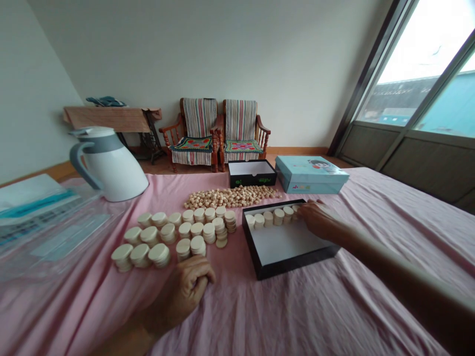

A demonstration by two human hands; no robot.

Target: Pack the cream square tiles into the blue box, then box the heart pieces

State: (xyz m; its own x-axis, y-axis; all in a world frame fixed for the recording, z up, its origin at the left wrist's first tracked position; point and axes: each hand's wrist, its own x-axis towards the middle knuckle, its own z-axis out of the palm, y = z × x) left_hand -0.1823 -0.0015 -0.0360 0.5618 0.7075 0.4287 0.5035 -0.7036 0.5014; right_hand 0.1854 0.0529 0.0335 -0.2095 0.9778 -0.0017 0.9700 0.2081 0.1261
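Note:
Pale round wooden discs [159, 254] stand in several short stacks on the pink cloth. My left hand [191, 283] rests curled into a loose fist just in front of the nearest stacks, and nothing shows in it. On the right lies a shallow black-rimmed box [285, 267] with a white inside. A row of disc stacks [278, 216] lines its far wall. My right hand [317, 217] reaches into the far right corner, its fingers closed around the last disc stack [296, 211] of that row; the fingertips are partly hidden.
Behind the stacks spreads a heap of small wooden beads [230, 197]. Beyond it stand another black box [252, 173] and a light blue box [311, 175]. A white jug [118, 168] and clear plastic packaging [55, 222] are at the left. Two chairs [200, 123] stand by the wall.

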